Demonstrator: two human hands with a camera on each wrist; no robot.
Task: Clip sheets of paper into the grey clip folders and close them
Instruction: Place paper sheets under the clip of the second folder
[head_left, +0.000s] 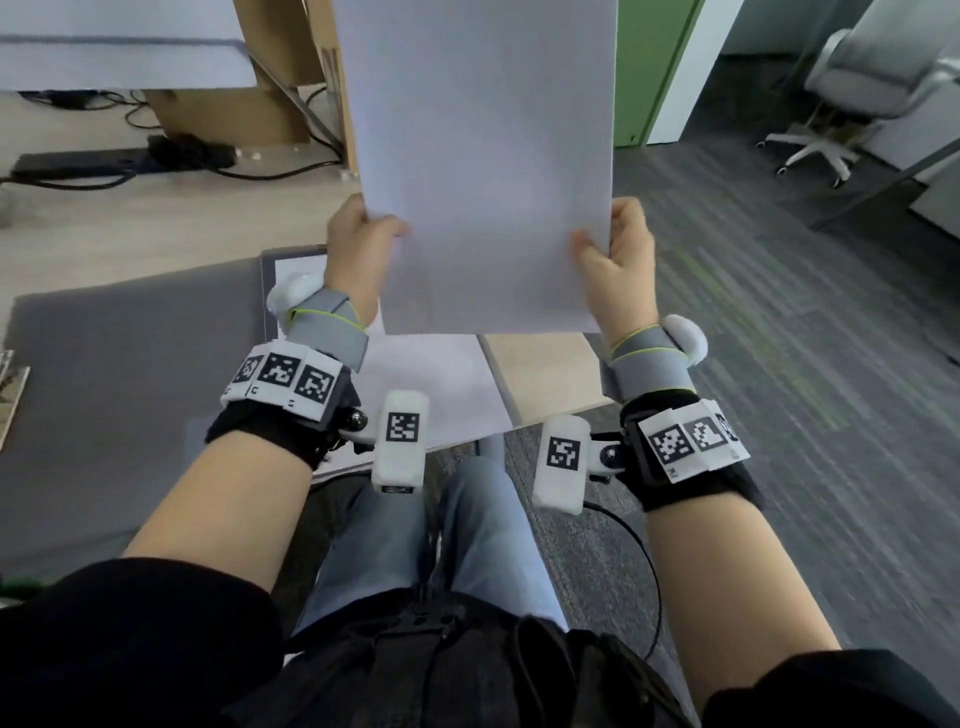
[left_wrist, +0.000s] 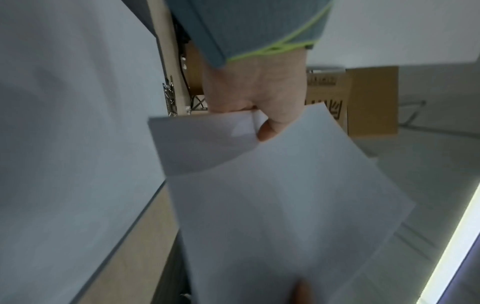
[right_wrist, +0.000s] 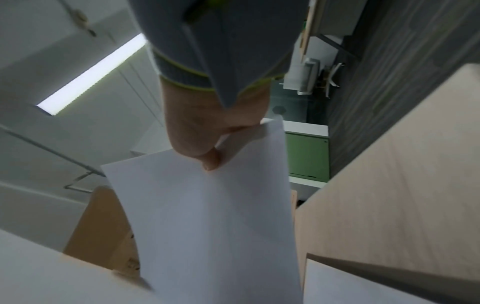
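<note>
Fingers (head_left: 387, 224): curled round the lower side edges of the paper (head_left: 483, 156), thumbs on the near face, one hand per edge.
Left hand (head_left: 358, 249): pinches the left edge.
Right hand (head_left: 615, 254): pinches the right edge.
Paper: white stack held upright in the air above the desk (head_left: 545, 364), well clear of it; the two-sided grip likely squares the sheets before they go under a clip.
Folder (head_left: 130, 389): grey, open flat on the desk below the left wrist, a sheet already lying in it; placed ready to receive the stack. Clip hidden in the head view.
Chair (head_left: 841, 104): far right, on the carpet.
</note>
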